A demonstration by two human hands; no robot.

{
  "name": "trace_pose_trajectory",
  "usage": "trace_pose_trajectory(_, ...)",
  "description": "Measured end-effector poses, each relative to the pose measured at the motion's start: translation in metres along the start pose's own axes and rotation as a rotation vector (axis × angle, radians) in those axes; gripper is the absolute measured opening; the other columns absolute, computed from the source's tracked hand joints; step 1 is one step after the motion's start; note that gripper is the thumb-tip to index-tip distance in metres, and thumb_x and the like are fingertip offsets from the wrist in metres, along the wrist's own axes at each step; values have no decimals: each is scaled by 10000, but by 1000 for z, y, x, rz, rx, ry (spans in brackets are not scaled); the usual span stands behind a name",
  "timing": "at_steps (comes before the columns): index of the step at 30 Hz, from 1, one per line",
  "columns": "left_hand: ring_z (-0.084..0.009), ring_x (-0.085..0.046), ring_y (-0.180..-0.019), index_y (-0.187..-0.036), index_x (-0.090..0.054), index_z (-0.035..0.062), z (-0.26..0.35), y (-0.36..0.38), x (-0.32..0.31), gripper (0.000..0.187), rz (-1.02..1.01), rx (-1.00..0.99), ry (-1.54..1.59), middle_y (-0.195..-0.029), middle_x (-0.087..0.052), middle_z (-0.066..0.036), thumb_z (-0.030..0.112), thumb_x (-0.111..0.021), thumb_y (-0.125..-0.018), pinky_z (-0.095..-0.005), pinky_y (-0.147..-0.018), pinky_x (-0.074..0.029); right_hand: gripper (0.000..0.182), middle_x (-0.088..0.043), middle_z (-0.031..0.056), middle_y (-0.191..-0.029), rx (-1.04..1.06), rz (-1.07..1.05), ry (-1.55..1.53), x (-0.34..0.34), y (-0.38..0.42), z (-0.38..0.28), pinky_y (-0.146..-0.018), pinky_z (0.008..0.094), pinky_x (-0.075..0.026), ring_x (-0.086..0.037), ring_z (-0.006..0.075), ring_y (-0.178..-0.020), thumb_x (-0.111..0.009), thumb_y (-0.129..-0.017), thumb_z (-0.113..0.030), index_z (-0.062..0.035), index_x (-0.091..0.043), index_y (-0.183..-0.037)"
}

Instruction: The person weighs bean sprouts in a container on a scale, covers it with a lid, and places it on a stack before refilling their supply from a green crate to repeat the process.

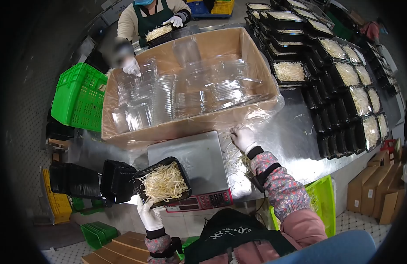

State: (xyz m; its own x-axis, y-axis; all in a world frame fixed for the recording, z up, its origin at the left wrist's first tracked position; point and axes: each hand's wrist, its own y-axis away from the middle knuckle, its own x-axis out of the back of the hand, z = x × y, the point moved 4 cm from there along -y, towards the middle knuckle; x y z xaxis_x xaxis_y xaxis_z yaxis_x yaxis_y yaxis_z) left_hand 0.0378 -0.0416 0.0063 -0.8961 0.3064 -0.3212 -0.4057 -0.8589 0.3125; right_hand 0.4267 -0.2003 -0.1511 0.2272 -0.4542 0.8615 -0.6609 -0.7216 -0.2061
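Observation:
My left hand (149, 215), in a white glove, grips the lower edge of a black tray (185, 177) heaped with bean sprouts (166, 182). The tray is tilted over the front left part of a scale (199, 154) with a red front panel. My right hand (244, 139), also gloved, rests on the metal table near the front wall of the cardboard box, by some loose sprouts (233, 158). Its fingers are bent close together, and what they hold, if anything, is too small to name.
A cardboard box (190, 121) holds clear plastic lids (163, 97). Stacked filled trays (344, 72) stand right. Empty black trays (117, 180) lie left, below a green crate (80, 94). Across the table, a co-worker (157, 15) holds a tray, another hand over the box. A yellow-green crate (323, 202) sits at lower right.

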Motion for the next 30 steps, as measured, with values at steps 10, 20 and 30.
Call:
trace_pose_trajectory(10, -270, -675, -803, -1409, -353, 43, 2, -4, -18, 630, -22, -4, -41, -1188, -580, -168, -15, -443, -788, -347, -480, -600, 149, -696, 83, -869, -392, 103, -719, 128, 83, 30, -713, 252, -478, -631, 134, -783, -710, -821, -121, -7, -710, -917)
trace_pose_trajectory(20, -226, -675, -758, -1395, -385, 68, -13, -29, -34, 592, -108, 15, -121, -1134, -624, -134, 39, -469, -810, -297, -475, -558, 470, -519, 163, -1314, -1079, 1315, -1325, 225, 514, 226, -1011, 339, -406, -522, 221, -1177, -560, -956, -235, 36, -470, -1330)
trace_pose_trajectory(30, -209, -664, -768, -1322, -453, 37, -12, -16, -26, 511, -92, -4, -146, -1137, -630, -114, 74, -510, -815, -284, -541, -553, 779, -320, 234, -1478, -307, 86, 116, 73, 137, 56, -1150, 459, -178, -247, 374, -1402, -571, -858, -534, -33, -366, -1419)
